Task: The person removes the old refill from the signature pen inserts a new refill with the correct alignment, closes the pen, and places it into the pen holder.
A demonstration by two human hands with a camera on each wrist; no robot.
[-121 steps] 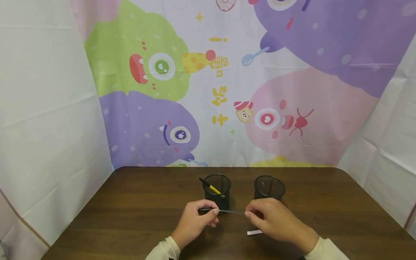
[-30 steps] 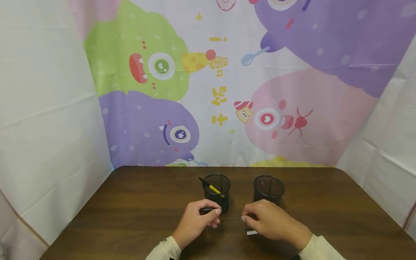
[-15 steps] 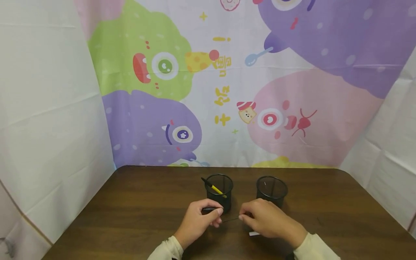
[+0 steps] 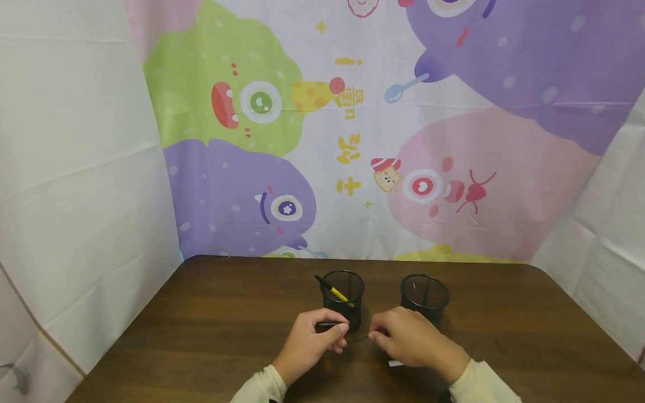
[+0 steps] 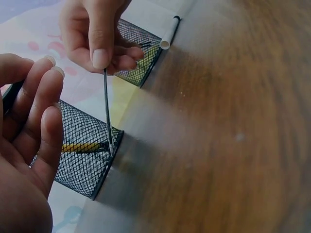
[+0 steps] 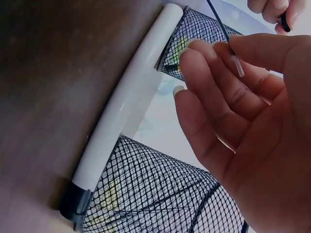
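Observation:
My left hand (image 4: 312,341) grips a short black pen part (image 4: 326,324), mostly hidden in the fingers. Between thumb and finger, my right hand (image 4: 415,338) pinches a thin dark pen refill (image 5: 107,104). Its near end, pale and see-through, sticks out past the right fingertips (image 6: 238,65); the other end points toward the left hand. In the left wrist view it looks apart from the left fingers. On the table below the right hand lies a white pen barrel (image 6: 131,97) with a black end (image 6: 77,201).
Behind the left hand stands a black mesh pen cup (image 4: 356,313) with a yellow and black pen (image 4: 337,291) leaning in it. A second mesh cup (image 4: 425,302) stands behind the right hand. A printed cloth (image 4: 347,224) hangs beyond the brown table (image 4: 227,313).
Four seconds ago a thin silvery length ran from the black part to the right fingers. Now the dark refill sits lower, apart from that part, and the right hand has moved left, closer to the left.

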